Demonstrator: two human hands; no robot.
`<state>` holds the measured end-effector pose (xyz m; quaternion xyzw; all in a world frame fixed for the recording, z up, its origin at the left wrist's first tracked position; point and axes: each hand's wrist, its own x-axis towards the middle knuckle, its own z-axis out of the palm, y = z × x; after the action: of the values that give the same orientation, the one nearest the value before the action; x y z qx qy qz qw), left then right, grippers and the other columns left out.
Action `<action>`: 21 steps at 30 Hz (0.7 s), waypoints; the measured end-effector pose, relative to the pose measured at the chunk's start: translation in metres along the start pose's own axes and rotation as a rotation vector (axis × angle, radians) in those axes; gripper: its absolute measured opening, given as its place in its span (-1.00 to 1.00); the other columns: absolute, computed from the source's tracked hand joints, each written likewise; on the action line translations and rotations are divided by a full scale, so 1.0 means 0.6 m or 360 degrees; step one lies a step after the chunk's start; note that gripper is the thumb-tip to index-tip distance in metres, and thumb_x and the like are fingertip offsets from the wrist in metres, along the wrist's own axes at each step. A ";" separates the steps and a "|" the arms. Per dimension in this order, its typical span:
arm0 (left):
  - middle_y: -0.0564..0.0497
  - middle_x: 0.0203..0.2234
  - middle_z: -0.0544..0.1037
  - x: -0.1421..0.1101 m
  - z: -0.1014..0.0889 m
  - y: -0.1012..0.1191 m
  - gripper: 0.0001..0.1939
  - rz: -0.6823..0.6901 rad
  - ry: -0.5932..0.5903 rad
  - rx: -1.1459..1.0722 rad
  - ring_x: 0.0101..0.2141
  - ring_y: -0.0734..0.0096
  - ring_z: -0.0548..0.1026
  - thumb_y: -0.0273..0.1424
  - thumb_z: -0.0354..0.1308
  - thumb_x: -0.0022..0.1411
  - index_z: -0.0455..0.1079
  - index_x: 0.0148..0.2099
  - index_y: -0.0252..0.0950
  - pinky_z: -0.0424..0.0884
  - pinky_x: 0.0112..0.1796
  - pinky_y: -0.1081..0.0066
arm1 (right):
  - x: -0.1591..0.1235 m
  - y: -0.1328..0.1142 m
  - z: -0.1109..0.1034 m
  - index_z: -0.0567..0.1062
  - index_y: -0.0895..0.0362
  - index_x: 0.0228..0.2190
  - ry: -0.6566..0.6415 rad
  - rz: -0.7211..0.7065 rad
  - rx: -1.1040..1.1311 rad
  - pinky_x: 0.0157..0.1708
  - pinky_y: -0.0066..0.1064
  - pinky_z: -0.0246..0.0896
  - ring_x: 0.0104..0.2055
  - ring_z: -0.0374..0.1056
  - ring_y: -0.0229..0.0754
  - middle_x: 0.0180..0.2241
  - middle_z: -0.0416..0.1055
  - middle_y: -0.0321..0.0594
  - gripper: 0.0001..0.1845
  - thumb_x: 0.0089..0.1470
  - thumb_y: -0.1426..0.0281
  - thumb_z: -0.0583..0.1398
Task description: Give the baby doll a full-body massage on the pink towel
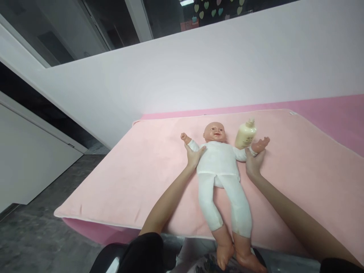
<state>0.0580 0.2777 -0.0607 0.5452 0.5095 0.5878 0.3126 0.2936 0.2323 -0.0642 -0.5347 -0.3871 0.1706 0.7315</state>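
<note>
On a pink blanket (122, 167) of soft cloth lies a smooth plastic baby doll (218, 158) in white clothing, its long axis running from the head at 12 o'clock to the feet near 5 o'clock. The left hand (194, 156) grasps one sleeved arm, with the doll's body at its 3 o'clock; the right hand (254, 163) grasps the other near the cuff, body at 9 o'clock, and is nearer to the cream-coloured plastic pump bottle (245, 135), at its 11 o'clock.

Blanket (159, 151) was coloured pale pink w/ white edging. Doll (215, 132) was toned tan/peach, its clothes (217, 157) all white. Bottle (245, 136) was tinted pale yel. w/ dk. lettering. Wall (227, 64) was finished in white, floor (65, 197) mottled dk. grey.
</note>
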 end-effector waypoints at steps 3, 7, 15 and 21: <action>-0.24 0.21 0.13 -0.004 0.005 0.008 0.12 0.0105 -0.0074 0.0054 0.20 0.06 0.19 -0.16 0.41 -0.15 -0.22 0.30 -0.21 0.23 0.13 0.11 | -0.006 0.001 0.001 0.20 0.13 0.10 -0.0065 0.0021 -0.0147 0.06 -0.11 0.20 0.12 0.23 -0.02 0.14 0.21 0.01 -0.34 -0.04 0.27 0.21; -0.24 0.26 0.07 0.002 -0.001 0.019 0.15 0.0336 -0.0194 0.0202 0.26 0.02 0.09 -0.11 0.40 -0.15 -0.22 0.33 -0.22 0.13 0.18 0.10 | -0.017 0.003 0.002 0.41 0.12 -0.04 -0.0594 -0.0400 -0.0622 -0.04 -0.11 0.24 -0.07 0.31 -0.03 -0.12 0.41 -0.10 -0.54 -0.04 0.47 0.09; -0.18 0.08 0.30 0.001 -0.017 0.003 -0.25 0.0312 -0.0541 0.0148 0.10 0.12 0.29 -0.11 0.23 0.07 0.05 0.21 -0.25 0.22 0.09 0.12 | -0.020 0.000 0.003 0.47 0.15 -0.07 -0.0860 -0.0899 -0.0970 -0.02 -0.15 0.21 -0.06 0.24 -0.04 -0.15 0.38 -0.08 -0.44 -0.10 0.62 -0.03; -0.12 -0.02 0.31 -0.001 -0.025 -0.006 -0.06 -0.0031 -0.0593 -0.0084 -0.03 0.23 0.37 -0.12 0.40 -0.17 0.01 0.17 -0.25 0.36 -0.05 0.24 | -0.015 -0.001 0.000 0.45 0.13 -0.07 -0.0815 -0.0808 -0.0858 -0.04 -0.15 0.23 -0.09 0.26 -0.05 -0.18 0.38 -0.11 -0.42 -0.16 0.60 -0.01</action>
<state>0.0433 0.2745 -0.0623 0.6312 0.4324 0.4869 0.4214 0.2877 0.2260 -0.0672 -0.5349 -0.7051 0.0057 0.4654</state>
